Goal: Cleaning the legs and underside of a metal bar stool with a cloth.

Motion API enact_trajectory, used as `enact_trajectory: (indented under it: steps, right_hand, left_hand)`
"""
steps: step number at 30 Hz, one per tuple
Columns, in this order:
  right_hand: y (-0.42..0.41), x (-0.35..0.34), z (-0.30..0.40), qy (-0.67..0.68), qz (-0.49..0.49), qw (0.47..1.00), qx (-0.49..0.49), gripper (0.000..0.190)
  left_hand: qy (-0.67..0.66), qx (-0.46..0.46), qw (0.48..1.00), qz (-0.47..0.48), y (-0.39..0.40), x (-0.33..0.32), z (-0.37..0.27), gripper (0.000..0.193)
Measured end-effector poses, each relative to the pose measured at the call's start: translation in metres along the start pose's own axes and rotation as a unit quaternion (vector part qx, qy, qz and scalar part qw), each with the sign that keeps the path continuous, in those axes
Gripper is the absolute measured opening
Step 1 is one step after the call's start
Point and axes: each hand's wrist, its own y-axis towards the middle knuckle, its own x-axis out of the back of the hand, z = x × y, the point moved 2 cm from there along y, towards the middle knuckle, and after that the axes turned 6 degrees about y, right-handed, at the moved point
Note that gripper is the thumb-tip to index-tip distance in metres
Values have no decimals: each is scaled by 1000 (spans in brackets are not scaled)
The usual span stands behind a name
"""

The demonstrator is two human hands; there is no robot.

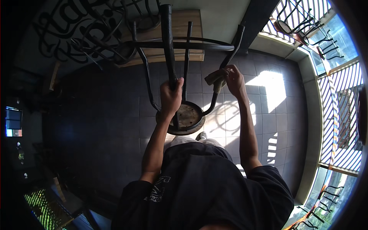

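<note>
Upside down before me is a stool with black metal legs joined by a ring (201, 46). Its round seat (188, 116) is lowest, near my body, with the worn underside facing up. My left hand (171, 96) grips the nearest leg (168, 43) partway along. On the right, my right hand (234, 80) holds a folded greenish-brown cloth (218, 82) around another leg (212, 105). That leg's tip rises past the cloth. Two further legs stand on the far side of the ring.
A wooden table (198, 34) stands against the far wall, with more upturned stools (123, 53) on and beside it. Dark tiles (250, 120) cover the floor, with sunlit patches at right. Slatted windows and a low ledge (309, 126) run along the right, where other upturned stools (287, 27) show.
</note>
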Motion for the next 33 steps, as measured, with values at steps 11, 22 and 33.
enact_trajectory:
  steps: [11, 22, 33]
  right_hand:
    - [-18, -10, -20, -29, 75, 997, -11, 23]
    - [-28, -15, -24, -28, 3, 999, 26, 31]
    - [-29, -9, -29, -48, 71, 996, 21, 21]
  left_hand:
    - [41, 3, 999, -15, -3, -1, 3, 41]
    - [50, 11, 998, -24, -3, 3, 5, 41]
    - [62, 11, 998, -4, -3, 1, 8, 42]
